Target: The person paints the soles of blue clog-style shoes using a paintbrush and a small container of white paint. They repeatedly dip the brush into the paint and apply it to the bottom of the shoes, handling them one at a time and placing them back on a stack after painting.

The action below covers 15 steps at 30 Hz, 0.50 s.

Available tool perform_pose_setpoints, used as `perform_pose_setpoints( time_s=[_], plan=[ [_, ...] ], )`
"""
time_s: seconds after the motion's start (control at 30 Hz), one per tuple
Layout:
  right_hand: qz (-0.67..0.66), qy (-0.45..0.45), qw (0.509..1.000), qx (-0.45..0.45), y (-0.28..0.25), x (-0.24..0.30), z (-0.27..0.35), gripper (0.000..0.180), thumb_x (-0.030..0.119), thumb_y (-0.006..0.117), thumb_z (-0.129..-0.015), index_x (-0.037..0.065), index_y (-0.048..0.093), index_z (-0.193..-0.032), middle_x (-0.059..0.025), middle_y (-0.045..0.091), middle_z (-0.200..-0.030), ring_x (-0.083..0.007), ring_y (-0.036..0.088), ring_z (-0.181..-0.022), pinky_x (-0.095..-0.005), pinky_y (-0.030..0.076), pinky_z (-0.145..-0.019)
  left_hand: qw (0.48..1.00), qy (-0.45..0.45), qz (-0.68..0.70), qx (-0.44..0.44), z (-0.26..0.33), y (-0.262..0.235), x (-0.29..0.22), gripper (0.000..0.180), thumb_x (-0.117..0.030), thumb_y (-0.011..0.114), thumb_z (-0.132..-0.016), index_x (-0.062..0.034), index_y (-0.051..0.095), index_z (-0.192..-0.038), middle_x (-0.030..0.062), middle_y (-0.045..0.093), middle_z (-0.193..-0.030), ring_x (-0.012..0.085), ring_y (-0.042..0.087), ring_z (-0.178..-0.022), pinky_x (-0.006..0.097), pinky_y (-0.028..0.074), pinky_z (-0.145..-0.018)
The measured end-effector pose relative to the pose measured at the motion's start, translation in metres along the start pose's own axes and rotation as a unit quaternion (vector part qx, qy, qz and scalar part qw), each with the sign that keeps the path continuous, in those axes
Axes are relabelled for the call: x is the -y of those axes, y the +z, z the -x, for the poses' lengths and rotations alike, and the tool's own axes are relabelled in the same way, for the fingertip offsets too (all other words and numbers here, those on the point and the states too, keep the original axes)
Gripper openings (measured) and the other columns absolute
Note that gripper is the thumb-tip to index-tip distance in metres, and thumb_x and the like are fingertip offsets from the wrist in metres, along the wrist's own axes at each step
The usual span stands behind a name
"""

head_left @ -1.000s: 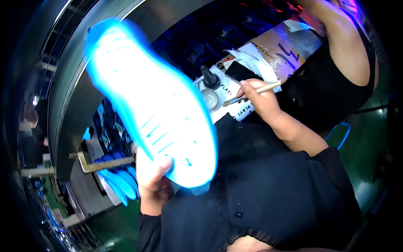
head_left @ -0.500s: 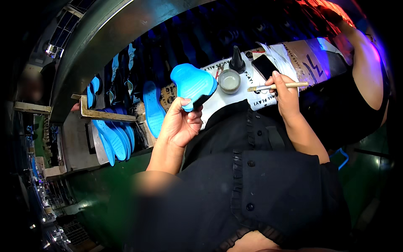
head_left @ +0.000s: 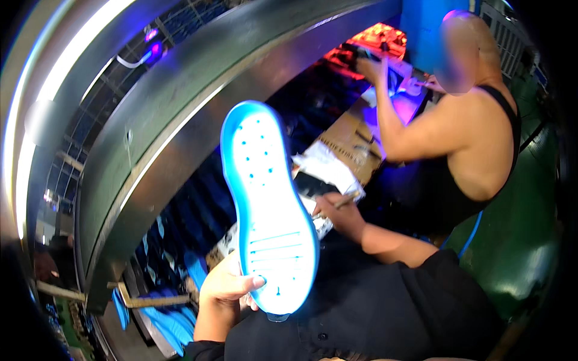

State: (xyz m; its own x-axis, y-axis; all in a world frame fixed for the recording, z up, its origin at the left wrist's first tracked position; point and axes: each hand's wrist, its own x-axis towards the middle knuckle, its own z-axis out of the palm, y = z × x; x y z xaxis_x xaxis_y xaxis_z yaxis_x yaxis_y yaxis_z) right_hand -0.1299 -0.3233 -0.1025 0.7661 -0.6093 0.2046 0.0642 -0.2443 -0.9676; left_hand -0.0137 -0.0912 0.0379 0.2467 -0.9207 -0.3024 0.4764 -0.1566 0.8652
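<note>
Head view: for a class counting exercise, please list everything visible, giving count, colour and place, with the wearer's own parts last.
Sole: one, blue edge with glaring white face, centre
Brush: one, pale handle, right of the sole
Phone: one, black, beside the sole, partly hidden
Paper: count unclear, white, by the phone
Cardboard: one, brown, beyond the paper
Other soles: several overlapping, blue, lower left
Bar: one, light brown, lower left
Beam: one, grey-green, across upper left
Lights: count unclear, white, far upper left
Co-worker: one, black top, upper right
Tube: one, blue, lower right
Floor: one, green, right
Clothing: black, bottom
Left grip: one, bare, holding the sole's lower end
Right grip: one, bare, around the brush
</note>
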Motion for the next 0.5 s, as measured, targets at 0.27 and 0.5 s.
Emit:
perform_pose_setpoints(
  time_s=[0.27,0.5],
  plan=[
    [-0.120,0.102,0.985,-0.064,-0.045,-0.015,-0.004,0.033,0.024,0.053,-0.093,0.001,0.063,-0.071,-0.0012,0.056,-0.059,-0.0074,0.049,-0.054,-0.0237,0.038,-0.050,0.972,0.179,0.149,0.041,-0.303,0.112,-0.198,0.038,-0.025,0.067,-0.084,0.0019,0.052,-0.106,0.0191,0.062,-0.093,0.0246,0.062,-0.087,0.029,0.055,-0.075],
    [-0.137,0.114,0.983,-0.054,-0.051,-0.030,-0.012,0.032,0.023,0.052,-0.093,0.001,0.064,-0.073,-0.0029,0.060,-0.064,-0.0078,0.053,-0.058,-0.0227,0.042,-0.054,0.982,0.149,0.053,0.100,-0.276,0.106,-0.122,0.054,-0.041,0.050,-0.092,-0.0026,0.044,-0.130,0.0171,0.063,-0.105,0.0252,0.063,-0.088,0.030,0.050,-0.079]
  ],
)
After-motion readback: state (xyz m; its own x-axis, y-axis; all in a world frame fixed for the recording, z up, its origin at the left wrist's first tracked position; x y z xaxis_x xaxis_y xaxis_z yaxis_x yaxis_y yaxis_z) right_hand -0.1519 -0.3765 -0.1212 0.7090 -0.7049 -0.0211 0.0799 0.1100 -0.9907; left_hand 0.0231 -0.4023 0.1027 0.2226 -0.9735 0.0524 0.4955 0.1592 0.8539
